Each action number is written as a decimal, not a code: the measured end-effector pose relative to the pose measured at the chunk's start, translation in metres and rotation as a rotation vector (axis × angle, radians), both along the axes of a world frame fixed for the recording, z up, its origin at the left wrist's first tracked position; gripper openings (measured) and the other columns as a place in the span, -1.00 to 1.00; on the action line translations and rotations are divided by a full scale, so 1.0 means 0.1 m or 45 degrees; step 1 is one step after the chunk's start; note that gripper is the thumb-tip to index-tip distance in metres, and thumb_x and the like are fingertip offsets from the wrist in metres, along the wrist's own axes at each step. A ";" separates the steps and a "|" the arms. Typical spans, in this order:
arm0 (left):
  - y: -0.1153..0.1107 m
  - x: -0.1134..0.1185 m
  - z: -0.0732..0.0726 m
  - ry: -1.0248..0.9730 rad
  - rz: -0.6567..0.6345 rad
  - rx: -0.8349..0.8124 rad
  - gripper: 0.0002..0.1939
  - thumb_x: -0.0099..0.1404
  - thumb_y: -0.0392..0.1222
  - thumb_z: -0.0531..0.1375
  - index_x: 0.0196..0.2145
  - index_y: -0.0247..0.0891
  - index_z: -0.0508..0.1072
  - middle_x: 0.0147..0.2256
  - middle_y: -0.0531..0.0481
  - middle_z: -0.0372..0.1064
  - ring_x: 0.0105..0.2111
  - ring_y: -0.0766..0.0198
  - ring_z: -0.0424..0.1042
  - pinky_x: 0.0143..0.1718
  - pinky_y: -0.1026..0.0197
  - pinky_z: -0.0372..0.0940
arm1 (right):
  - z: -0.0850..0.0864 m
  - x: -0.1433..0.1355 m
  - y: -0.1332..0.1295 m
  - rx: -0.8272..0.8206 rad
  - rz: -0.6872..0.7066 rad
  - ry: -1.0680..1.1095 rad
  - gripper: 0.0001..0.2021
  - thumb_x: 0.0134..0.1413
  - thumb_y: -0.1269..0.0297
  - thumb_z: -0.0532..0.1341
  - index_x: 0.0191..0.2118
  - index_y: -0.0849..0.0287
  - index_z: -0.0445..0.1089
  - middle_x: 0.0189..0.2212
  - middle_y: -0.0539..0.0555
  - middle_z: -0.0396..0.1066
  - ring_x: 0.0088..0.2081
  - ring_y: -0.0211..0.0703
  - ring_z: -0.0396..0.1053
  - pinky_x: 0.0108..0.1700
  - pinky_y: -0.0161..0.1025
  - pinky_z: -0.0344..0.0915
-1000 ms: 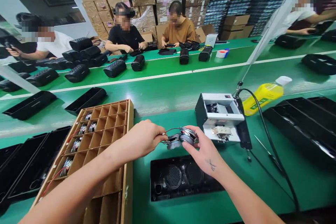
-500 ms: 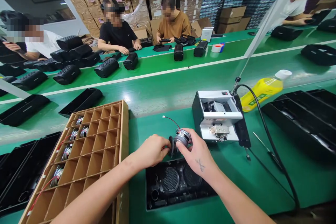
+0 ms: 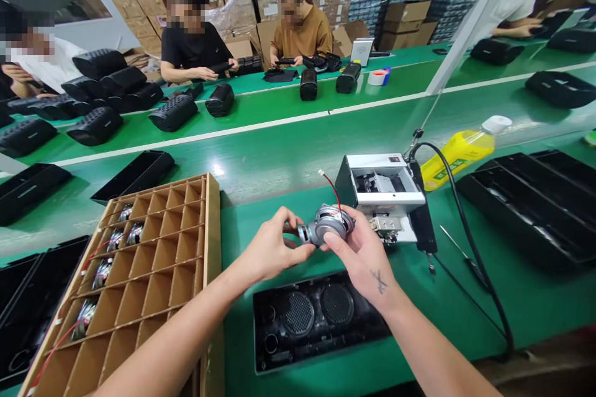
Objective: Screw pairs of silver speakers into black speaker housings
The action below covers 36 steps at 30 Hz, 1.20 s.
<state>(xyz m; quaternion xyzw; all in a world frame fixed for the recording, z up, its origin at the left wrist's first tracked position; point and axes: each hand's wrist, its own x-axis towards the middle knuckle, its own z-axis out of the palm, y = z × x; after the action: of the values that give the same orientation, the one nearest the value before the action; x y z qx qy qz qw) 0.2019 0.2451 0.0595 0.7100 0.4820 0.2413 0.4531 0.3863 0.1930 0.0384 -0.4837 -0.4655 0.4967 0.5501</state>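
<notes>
In the head view, two speaker drivers are held touching, above the green workbench (image 3: 242, 347) and just beyond an open black speaker housing (image 3: 321, 322). As a pair they run left to right. The right driver (image 3: 331, 223) has its grey magnet turned toward the near left; its red wire (image 3: 331, 185) rises and curves left to a white plug (image 3: 321, 172). Which way the left driver (image 3: 305, 234) faces cannot be told.

The left hand (image 3: 277, 245) comes from the near left, thumb and fingers clamped on the left driver. The right hand (image 3: 363, 248) comes from the near right, wrist mark showing, thumb on the near side of the right driver, gripping it.

Left of the hands stands a divided cardboard tray (image 3: 213, 260); to their far right, a bench machine (image 3: 384, 183).
</notes>
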 end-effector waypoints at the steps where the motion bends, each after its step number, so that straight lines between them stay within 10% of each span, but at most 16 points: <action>1: 0.01 -0.03 0.04 -0.056 0.012 -0.015 -0.57 0.13 -0.03 0.32 -0.20 -0.16 0.18 -0.07 -0.06 0.40 -0.25 0.25 0.47 -0.33 0.20 0.43 | 0.08 0.04 -0.02 0.022 0.011 0.023 -0.39 0.18 -0.01 0.33 0.25 0.04 0.16 0.08 0.18 0.40 -0.04 -0.07 0.48 -0.11 -0.17 0.57; 7: 0.08 -0.18 0.06 -0.193 0.101 -0.069 -0.31 0.12 -0.06 0.31 0.15 -0.19 0.16 -0.05 -0.08 0.33 -0.26 0.27 0.46 -0.25 0.16 0.40 | 0.41 0.80 -0.33 0.012 0.246 0.093 -0.55 0.21 0.09 0.35 0.14 -0.07 0.24 -0.07 0.06 0.50 -0.24 -0.21 0.52 -0.25 -0.35 0.52; 14: 0.02 -0.06 -0.44 -0.155 0.128 -0.075 -0.37 0.21 0.08 0.21 0.13 -0.26 0.19 -0.04 -0.17 0.47 -0.04 0.11 0.51 0.04 0.02 0.39 | -0.01 1.81 -0.93 -0.375 0.017 -0.501 -0.48 0.24 -0.14 0.22 0.17 0.05 0.39 0.03 0.19 0.50 -0.01 0.06 0.52 -0.12 -0.24 0.54; 28: 0.01 -0.35 -0.37 0.658 -0.166 0.241 -0.45 0.12 0.06 0.23 0.01 -0.28 0.43 0.04 -0.28 0.42 0.10 -0.25 0.34 0.17 -0.28 0.24 | -0.53 1.85 -1.19 -0.280 0.178 -1.142 -0.58 0.42 -0.04 0.01 0.18 -0.09 0.45 0.27 0.09 0.26 0.33 0.09 0.18 0.36 0.16 0.22; 36: -0.06 -0.36 0.05 0.784 -0.099 0.316 -0.56 0.22 0.04 0.22 0.01 -0.17 0.51 -0.06 -0.08 0.45 -0.31 0.14 0.48 -0.11 0.02 0.43 | -0.59 1.79 -1.39 -0.146 -0.005 -1.465 -0.50 0.24 -0.07 0.22 0.22 -0.02 0.40 0.04 0.20 0.39 -0.01 0.16 0.42 -0.10 0.06 0.46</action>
<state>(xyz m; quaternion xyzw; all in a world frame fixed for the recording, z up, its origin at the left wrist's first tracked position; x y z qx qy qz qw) 0.1659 0.2392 0.0649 0.8172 0.5359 0.0549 0.2050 0.5653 0.0541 -0.0211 -0.7058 -0.6612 0.1772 0.1825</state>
